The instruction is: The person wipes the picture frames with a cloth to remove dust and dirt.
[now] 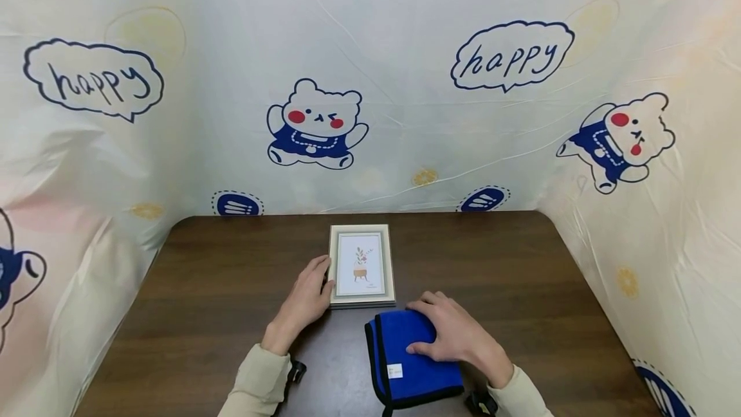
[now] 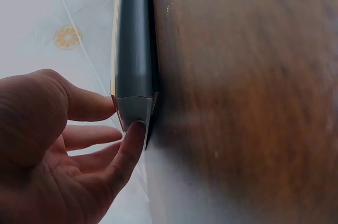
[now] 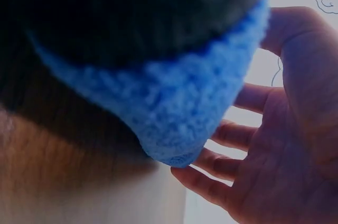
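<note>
A cream-bordered picture frame (image 1: 332, 237) lies face up on the brown table (image 1: 231, 256), a potted plant printed on its white sheet. Its thick dark grey side (image 2: 134, 39) shows in the left wrist view. My left hand (image 1: 301, 296) touches the frame's left side, thumb near the front corner. Closer to me lies a folded blue towel (image 1: 419, 375) with black edging and a small white label (image 1: 395, 370). My right hand (image 1: 454, 333) rests on the towel's upper right part, thumb on top and fingers at its far edge. In the right wrist view, the thumb tip is hidden behind the towel.
A pale curtain (image 1: 405, 147) with bear drawings and "happy" bubbles hangs behind and on both sides of the table. A dark strap piece (image 1: 297, 372) sits at my left wrist, another device (image 1: 482, 403) at my right.
</note>
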{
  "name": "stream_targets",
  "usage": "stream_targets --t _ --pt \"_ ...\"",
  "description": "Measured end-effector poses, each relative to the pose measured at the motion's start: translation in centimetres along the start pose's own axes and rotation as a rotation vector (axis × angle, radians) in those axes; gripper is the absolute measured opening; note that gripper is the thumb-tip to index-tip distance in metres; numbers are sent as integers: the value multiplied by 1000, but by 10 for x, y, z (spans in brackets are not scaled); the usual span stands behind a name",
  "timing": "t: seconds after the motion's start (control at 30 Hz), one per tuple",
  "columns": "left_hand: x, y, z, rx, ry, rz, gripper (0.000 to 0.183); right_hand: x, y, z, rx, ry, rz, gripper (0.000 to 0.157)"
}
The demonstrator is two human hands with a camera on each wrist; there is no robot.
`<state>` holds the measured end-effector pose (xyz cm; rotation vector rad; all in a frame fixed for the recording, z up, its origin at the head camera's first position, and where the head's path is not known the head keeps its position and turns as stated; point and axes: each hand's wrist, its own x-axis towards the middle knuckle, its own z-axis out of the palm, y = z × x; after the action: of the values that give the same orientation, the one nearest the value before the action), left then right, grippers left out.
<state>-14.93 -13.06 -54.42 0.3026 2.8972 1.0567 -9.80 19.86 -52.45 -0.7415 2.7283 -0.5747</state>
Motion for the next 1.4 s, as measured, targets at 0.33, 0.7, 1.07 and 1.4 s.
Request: stream_targets --t 0.33,0.7,1.07,1.4 --pt "0 1 0 3 0 -5 54 1 -3 1 34 -53 14 71" --pt "-3 1 0 4 -15 -21 55 3 -4 -5 153 -116 -52 35" --pt "-7 7 0 17 -22 -23 55 3 3 -18 362 -219 -110 26" --pt "-15 10 2 21 -22 -4 54 4 5 -26 502 -229 -190 25"
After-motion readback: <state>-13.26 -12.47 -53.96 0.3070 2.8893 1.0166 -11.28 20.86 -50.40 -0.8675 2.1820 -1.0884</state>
